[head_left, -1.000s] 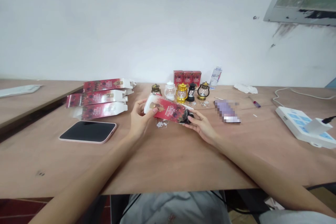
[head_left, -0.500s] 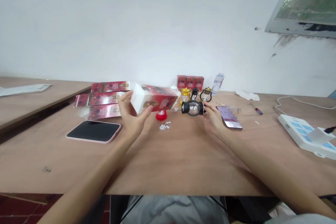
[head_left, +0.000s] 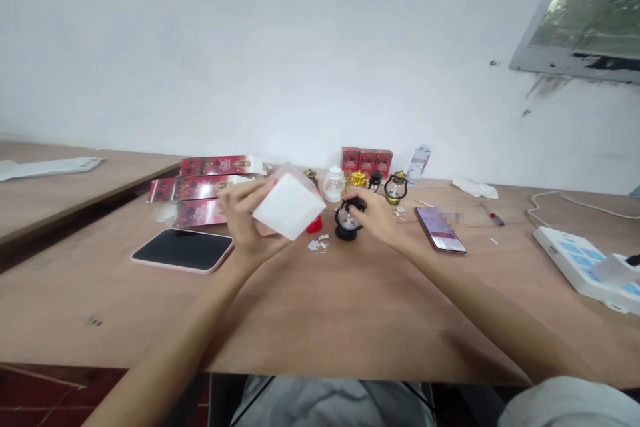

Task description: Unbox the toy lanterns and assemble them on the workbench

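Observation:
My left hand (head_left: 246, 220) grips a small carton (head_left: 289, 205) above the wooden table (head_left: 320, 307), its white end turned toward me. My right hand (head_left: 376, 215) is closed on a small black lantern (head_left: 346, 221) that stands on the table just right of the carton. A red lantern (head_left: 315, 223) sits partly hidden behind the carton. Several small white pieces (head_left: 319, 243) lie on the table between my hands.
Three flat red cartons (head_left: 200, 190) lie at the back left, a pink-edged phone (head_left: 184, 250) in front of them. White, gold and black lanterns (head_left: 356, 180) and three red boxes (head_left: 366, 160) stand at the back. A second phone (head_left: 442, 229) and a power strip (head_left: 585, 260) lie to the right.
The black lantern came out of the red carton and my right hand set it upright on the table. My left hand turned the carton so its white end faces me.

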The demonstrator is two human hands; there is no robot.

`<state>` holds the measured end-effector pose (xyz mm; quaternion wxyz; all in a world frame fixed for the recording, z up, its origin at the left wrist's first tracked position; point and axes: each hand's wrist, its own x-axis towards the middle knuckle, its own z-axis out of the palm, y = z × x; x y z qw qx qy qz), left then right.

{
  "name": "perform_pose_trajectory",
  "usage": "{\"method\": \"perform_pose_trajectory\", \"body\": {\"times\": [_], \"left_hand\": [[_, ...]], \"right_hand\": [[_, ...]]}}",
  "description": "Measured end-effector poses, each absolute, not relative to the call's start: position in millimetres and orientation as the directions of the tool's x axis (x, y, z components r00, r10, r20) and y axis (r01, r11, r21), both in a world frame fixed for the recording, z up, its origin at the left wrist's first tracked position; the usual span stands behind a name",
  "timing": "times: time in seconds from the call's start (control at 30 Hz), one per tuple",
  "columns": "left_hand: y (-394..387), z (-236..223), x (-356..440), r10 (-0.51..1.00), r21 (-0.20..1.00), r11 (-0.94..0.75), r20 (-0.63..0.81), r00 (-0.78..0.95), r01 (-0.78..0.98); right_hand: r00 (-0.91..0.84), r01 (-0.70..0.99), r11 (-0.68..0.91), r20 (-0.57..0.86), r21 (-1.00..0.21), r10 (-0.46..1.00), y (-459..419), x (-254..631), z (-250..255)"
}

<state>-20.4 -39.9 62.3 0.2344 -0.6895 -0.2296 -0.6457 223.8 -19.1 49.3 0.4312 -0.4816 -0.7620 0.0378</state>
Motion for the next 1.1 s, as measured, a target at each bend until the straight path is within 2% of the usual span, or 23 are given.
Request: {"method": "perform_pose_trajectory", "body": {"times": [0.17, 0.33, 0.43, 0.57, 0.67, 0.77, 0.87, 0.97, 1.1], "left_hand": [[-36.4, 51.0, -15.3, 0.228, 0.084, -0.727, 0.966, 0.124, 0.681], [-36.9, 43.8, -6.2, 0.273, 0.068, -0.706, 0.945, 0.183, 0.705], [-36.9, 41.0, -6.5, 0.299, 0.081, -0.729, 0.931, 0.21, 0.68], [-36.2, 37.5, -8.6, 0.254, 0.046, -0.73, 0.945, 0.208, 0.682], [-35.5, 36.0, -7.4, 0.184, -0.058, -0.683, 0.951, 0.248, 0.728], [-35.8, 36.4, -4.5, 0.05, -0.222, -0.661, 0.94, 0.337, 0.717], [-37.4, 37.8, -2.6, -0.032, -0.303, -0.657, 0.926, 0.377, 0.69], [-39.3, 39.4, -2.9, -0.004, -0.265, -0.681, 0.934, 0.358, 0.682], [-41.1, 42.7, -4.7, 0.071, -0.196, -0.737, 0.93, 0.361, 0.647]], "right_hand": [[-0.036, 0.746, 0.545, 0.793, -0.384, 0.609, -36.7, 218.7, 40.3], [-0.093, 0.658, 0.695, 0.884, -0.29, 0.458, -71.4, 196.1, 46.9], [-0.185, 0.587, 0.75, 0.851, -0.306, 0.492, -83.5, 182.8, 48.9], [-0.208, 0.43, 0.772, 0.781, -0.468, 0.589, -88.9, 174.3, 44.7], [-0.172, 0.282, 0.75, 0.738, -0.598, 0.653, -89.8, 172.0, 43.0], [-0.134, 0.224, 0.726, 0.717, -0.65, 0.684, -88.8, 170.5, 42.8], [-0.103, 0.284, 0.7, 0.704, -0.656, 0.702, -86.9, 170.1, 41.5], [-0.086, 0.369, 0.711, 0.74, -0.598, 0.667, -85.7, 171.6, 40.8], [-0.113, 0.383, 0.766, 0.797, -0.517, 0.594, -83.0, 177.2, 44.0]]}}
